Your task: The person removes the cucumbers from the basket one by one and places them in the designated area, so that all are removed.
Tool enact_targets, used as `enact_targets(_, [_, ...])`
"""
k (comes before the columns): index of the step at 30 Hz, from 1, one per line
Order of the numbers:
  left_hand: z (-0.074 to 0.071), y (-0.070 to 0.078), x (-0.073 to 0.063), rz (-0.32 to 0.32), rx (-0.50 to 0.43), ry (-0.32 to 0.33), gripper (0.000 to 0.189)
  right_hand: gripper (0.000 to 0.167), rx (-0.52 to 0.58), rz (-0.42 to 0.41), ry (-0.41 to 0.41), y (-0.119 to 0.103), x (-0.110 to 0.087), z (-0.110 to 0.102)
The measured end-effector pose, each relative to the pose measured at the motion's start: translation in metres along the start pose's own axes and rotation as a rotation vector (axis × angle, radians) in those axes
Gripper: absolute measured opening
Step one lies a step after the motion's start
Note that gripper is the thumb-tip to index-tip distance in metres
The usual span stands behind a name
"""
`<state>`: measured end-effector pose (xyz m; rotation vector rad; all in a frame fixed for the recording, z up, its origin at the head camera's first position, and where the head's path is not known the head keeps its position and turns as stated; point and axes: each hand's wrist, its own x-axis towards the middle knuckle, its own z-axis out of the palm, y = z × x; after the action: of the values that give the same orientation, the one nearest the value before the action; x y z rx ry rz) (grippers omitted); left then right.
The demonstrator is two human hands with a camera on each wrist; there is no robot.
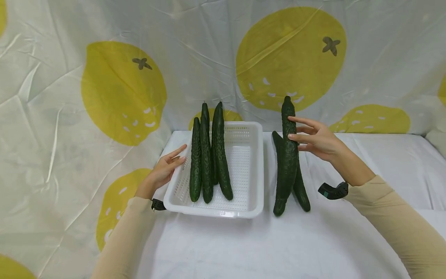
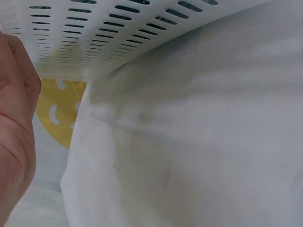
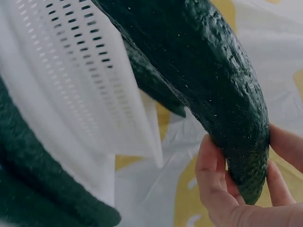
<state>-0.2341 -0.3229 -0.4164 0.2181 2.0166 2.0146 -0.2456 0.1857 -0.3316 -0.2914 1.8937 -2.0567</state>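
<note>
My right hand (image 1: 315,139) grips a dark green cucumber (image 1: 288,155) near its far end. The right wrist view shows thumb and fingers on opposite sides of this cucumber's tip (image 3: 251,179). Behind it, another cucumber (image 1: 301,190) lies slanted on the cloth; the overlap hides how many are there. A white perforated basket (image 1: 257,170) stands left of them. Several cucumbers (image 1: 219,147) lean in its left half, their upper ends over the far rim. My left hand (image 1: 163,170) touches the basket's left rim with fairly straight fingers; in the left wrist view its fingertips are hidden.
White cloth (image 1: 223,248) covers the table in front of the basket and to the right. A lemon-print sheet (image 1: 202,58) hangs behind and along the left side, close to the basket's far edge.
</note>
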Motion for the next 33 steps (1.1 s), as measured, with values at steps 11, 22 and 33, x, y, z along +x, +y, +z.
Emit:
enact_targets(11, [-0.003, -0.003, 0.001, -0.010, -0.035, 0.000, 0.055, 0.058, 0.018, 0.008, -0.022, 0.024, -0.016, -0.043])
enact_targets(22, [-0.003, -0.003, 0.001, -0.007, -0.053, -0.020, 0.059, 0.055, -0.004, 0.065, 0.019, 0.047, -0.023, -0.067])
enact_targets(33, [-0.002, -0.001, 0.002, -0.004, -0.062, -0.020, 0.061, 0.059, -0.096, 0.111, 0.029, 0.067, -0.019, -0.084])
